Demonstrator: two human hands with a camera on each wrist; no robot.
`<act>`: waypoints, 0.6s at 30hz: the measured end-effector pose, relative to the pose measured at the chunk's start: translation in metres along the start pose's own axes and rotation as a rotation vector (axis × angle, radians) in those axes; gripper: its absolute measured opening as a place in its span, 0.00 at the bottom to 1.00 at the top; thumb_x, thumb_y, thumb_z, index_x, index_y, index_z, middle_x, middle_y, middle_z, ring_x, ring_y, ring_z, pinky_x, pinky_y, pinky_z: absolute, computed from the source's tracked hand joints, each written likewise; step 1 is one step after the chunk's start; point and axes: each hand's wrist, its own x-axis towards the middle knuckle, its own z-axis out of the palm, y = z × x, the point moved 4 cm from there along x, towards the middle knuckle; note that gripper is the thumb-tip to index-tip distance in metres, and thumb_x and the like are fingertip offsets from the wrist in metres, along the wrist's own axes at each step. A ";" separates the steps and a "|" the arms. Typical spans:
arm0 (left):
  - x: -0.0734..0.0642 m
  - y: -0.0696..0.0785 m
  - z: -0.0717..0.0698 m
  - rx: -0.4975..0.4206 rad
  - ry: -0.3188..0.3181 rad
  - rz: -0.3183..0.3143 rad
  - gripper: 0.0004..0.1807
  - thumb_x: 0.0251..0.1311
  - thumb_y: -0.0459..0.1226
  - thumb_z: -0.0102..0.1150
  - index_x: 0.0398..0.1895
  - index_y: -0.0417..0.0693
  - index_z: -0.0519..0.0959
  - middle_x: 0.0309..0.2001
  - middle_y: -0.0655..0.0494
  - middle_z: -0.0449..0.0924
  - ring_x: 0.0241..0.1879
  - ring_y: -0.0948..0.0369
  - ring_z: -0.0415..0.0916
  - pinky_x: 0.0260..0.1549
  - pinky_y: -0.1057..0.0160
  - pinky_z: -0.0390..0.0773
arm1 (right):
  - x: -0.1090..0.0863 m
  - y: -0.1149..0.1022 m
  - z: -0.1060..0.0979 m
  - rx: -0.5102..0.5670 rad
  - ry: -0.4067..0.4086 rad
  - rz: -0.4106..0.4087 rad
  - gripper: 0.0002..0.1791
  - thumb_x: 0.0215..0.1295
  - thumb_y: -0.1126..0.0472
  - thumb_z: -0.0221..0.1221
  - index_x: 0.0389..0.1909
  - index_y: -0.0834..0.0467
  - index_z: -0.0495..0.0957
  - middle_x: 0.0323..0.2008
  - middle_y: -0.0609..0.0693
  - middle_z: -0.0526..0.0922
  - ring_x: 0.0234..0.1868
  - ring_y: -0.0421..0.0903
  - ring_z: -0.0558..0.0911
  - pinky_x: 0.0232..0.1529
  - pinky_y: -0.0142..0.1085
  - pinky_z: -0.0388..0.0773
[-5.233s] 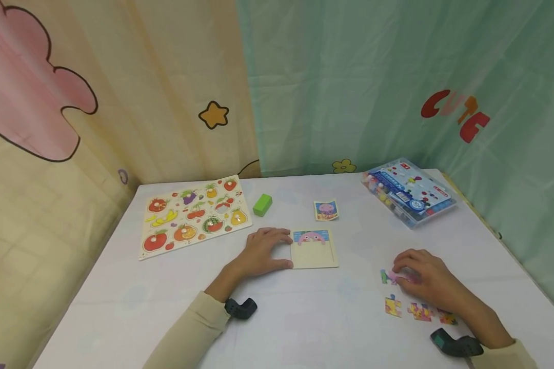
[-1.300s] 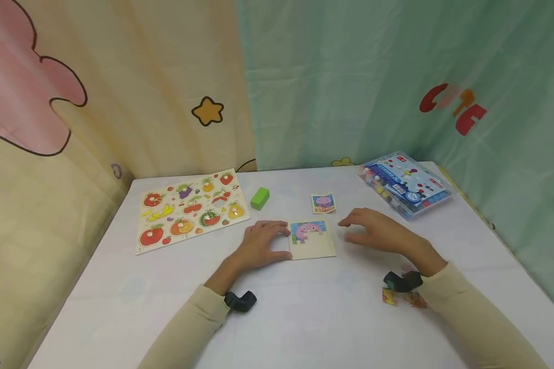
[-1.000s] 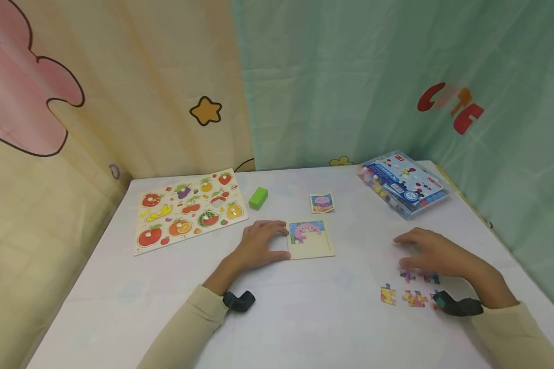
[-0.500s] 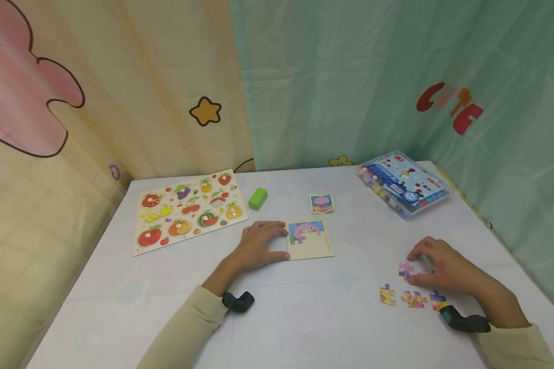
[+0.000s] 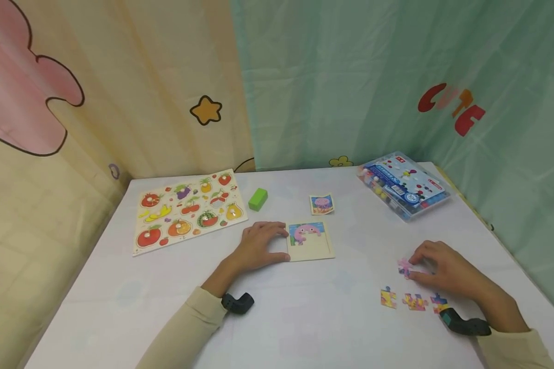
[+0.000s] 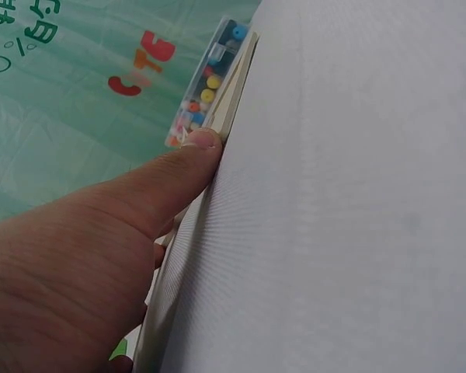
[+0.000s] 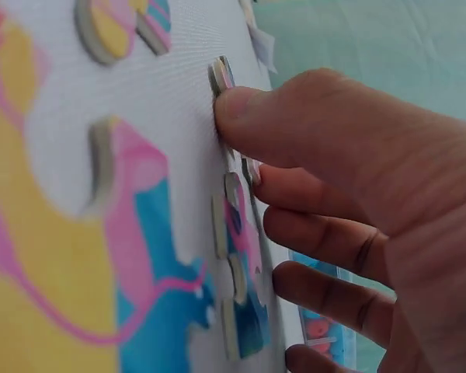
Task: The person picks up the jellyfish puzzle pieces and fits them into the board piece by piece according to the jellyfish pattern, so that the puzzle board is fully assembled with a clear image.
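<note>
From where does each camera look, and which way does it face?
Head: worn there, facing forward and down at the table; left hand, right hand and forearms show.
Left wrist: worn there, looking along the puzzle board; left hand shows.
Right wrist: worn there, looking across the puzzle pieces; right hand shows.
Head and left wrist share the bead box.

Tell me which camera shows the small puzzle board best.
The head view: it shows the puzzle board face-up, partly filled, with the left hand at its edge. The left wrist view shows mostly its thin edge; the right wrist view doesn't show it clearly.
</note>
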 end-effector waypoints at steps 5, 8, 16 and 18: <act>0.000 0.000 -0.001 -0.009 -0.009 -0.007 0.31 0.57 0.60 0.68 0.62 0.61 0.77 0.72 0.63 0.66 0.71 0.53 0.57 0.61 0.43 0.57 | 0.018 -0.005 0.001 0.065 -0.002 -0.064 0.19 0.47 0.63 0.79 0.36 0.46 0.81 0.38 0.34 0.78 0.39 0.37 0.78 0.44 0.25 0.72; 0.000 0.000 0.000 -0.010 -0.011 -0.003 0.31 0.57 0.60 0.68 0.61 0.61 0.77 0.72 0.63 0.66 0.71 0.53 0.57 0.61 0.43 0.58 | 0.037 -0.013 0.002 0.064 -0.031 -0.066 0.17 0.50 0.64 0.77 0.37 0.50 0.82 0.37 0.36 0.78 0.39 0.38 0.80 0.43 0.31 0.77; -0.001 0.004 -0.002 -0.012 -0.005 0.006 0.31 0.58 0.60 0.68 0.62 0.60 0.77 0.72 0.62 0.66 0.70 0.53 0.58 0.61 0.43 0.58 | 0.113 -0.057 0.021 0.022 -0.113 -0.015 0.13 0.57 0.55 0.74 0.41 0.53 0.85 0.41 0.42 0.79 0.43 0.43 0.80 0.45 0.43 0.80; -0.002 0.005 -0.003 -0.012 0.000 0.006 0.31 0.58 0.59 0.69 0.61 0.60 0.77 0.72 0.61 0.67 0.70 0.53 0.58 0.61 0.43 0.58 | 0.133 -0.070 0.032 0.032 -0.138 -0.032 0.13 0.58 0.54 0.74 0.41 0.52 0.85 0.41 0.43 0.79 0.44 0.44 0.80 0.46 0.42 0.80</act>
